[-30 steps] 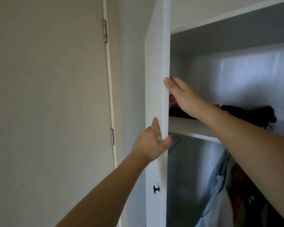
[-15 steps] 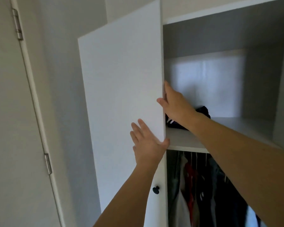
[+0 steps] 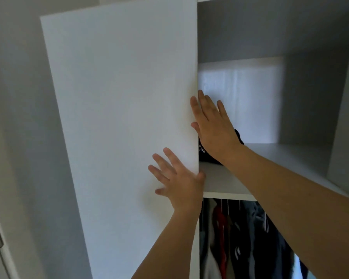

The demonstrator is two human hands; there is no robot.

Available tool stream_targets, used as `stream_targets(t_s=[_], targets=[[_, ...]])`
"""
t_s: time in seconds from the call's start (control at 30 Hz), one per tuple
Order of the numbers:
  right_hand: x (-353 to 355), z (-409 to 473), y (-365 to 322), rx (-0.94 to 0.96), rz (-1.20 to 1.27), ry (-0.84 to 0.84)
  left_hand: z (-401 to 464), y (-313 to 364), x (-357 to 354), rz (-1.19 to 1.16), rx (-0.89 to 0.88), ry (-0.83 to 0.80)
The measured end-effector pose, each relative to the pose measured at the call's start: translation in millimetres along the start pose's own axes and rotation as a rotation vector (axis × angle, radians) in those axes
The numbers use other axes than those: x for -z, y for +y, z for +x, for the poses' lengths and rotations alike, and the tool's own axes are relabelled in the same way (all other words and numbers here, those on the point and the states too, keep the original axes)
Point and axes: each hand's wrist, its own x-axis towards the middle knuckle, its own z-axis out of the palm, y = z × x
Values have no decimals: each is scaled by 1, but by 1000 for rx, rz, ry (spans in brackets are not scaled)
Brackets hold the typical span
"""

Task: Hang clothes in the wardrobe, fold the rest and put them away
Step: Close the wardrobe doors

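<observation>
Your left hand point(image 3: 178, 181) lies flat, fingers spread, on the door point(image 3: 119, 117) at centre; your right hand point(image 3: 214, 127) presses its edge, fingers straight. Dark clothes point(image 3: 207, 158) sit on the shelf point(image 3: 290, 158) behind.

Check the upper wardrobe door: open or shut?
Open: the upper wardrobe door stands swung out, exposing the shelf beside its edge, with both hands flat on it.
</observation>
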Motion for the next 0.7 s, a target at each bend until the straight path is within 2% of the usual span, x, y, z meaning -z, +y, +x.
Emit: stream_targets(t_s=[0.1,0.33,0.53,0.7], targets=[[-5,2,3,-17,-26,0,6,6,-6,11,11,-16],[18,-17,6,-44,-59,-161,7,-10,17,-14,-48,-162],[81,-65,40,-169,-55,-153,-25,8,61,156,-254,-170],[136,-114,60,-237,-133,-176,-81,18,77,240,-308,-210]])
